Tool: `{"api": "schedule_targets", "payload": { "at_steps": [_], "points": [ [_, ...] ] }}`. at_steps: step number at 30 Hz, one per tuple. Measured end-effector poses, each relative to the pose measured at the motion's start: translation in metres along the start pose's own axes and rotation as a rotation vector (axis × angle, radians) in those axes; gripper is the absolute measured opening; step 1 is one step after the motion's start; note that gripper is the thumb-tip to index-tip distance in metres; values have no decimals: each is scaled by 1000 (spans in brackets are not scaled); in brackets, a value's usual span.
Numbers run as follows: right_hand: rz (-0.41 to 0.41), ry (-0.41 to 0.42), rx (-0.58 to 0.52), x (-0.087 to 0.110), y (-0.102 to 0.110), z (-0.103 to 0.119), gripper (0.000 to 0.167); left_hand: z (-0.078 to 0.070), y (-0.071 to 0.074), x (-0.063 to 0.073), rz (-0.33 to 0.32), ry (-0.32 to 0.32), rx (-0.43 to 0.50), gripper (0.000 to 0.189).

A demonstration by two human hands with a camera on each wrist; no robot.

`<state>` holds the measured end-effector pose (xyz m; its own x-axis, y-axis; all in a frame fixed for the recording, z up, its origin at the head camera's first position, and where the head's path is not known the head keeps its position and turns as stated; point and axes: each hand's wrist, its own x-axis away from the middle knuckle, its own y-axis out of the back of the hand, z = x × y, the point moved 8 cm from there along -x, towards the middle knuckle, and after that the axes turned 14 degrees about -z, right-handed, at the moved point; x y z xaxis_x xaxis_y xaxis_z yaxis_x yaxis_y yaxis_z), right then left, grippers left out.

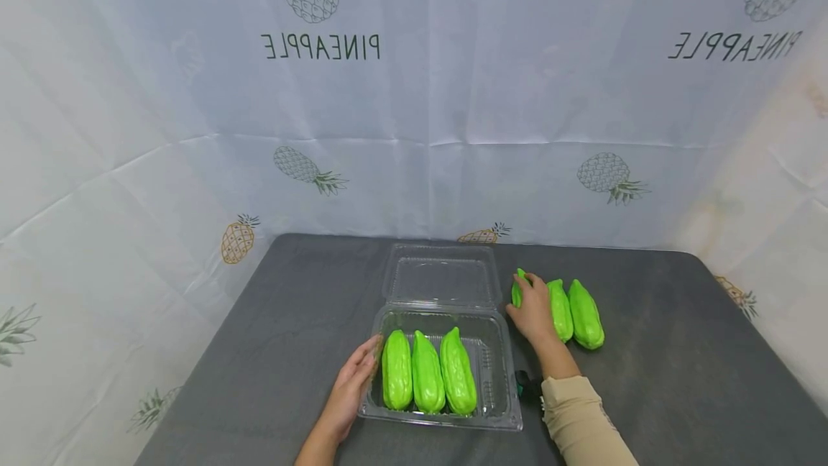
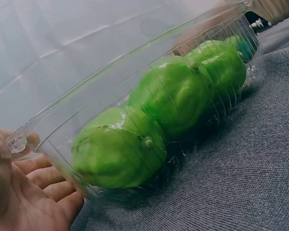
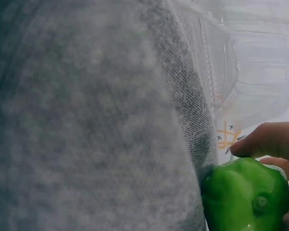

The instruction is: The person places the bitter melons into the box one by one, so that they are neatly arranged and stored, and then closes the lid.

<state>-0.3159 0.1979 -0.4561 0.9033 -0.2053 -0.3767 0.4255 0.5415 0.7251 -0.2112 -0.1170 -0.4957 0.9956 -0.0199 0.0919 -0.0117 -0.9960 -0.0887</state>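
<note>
A clear plastic clamshell box (image 1: 498, 380) stands on the table with its lid (image 1: 443, 275) laid back. Three green, lumpy, long gourds (image 1: 429, 372) lie side by side in it, towards its left. My left hand (image 1: 348, 390) holds the box's left edge, its thumb at the rim and its fingers (image 2: 50, 180) along the outer wall. To the right of the lid, my right hand (image 1: 535, 311) grips another green gourd (image 3: 248, 192), thumb on one side and fingers on the other. Most of that gourd is hidden under the hand in the head view.
Two more green gourds (image 1: 585, 315) lie just right of my right hand. A grey cloth (image 1: 291, 308) covers the table. Behind it hangs a pale curtain (image 1: 414, 92) printed with pineapples. A dark strap (image 1: 527, 383) shows at my right wrist, beside the box.
</note>
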Motion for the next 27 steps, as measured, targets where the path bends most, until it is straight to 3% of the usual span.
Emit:
{"api": "schedule_targets", "payload": {
  "at_steps": [6, 11, 16, 27],
  "points": [
    [15, 14, 0, 0, -6, -2, 65, 1, 0, 0, 0, 0, -6, 58],
    [90, 1, 69, 0, -12, 0, 72, 1, 1, 0, -4, -1, -9, 58],
    [81, 27, 150, 2, -15, 4, 71, 1, 1, 0, -6, 1, -9, 59],
    [109, 49, 193, 7, -19, 5, 67, 1, 0, 0, -5, -1, -5, 58]
  ]
}}
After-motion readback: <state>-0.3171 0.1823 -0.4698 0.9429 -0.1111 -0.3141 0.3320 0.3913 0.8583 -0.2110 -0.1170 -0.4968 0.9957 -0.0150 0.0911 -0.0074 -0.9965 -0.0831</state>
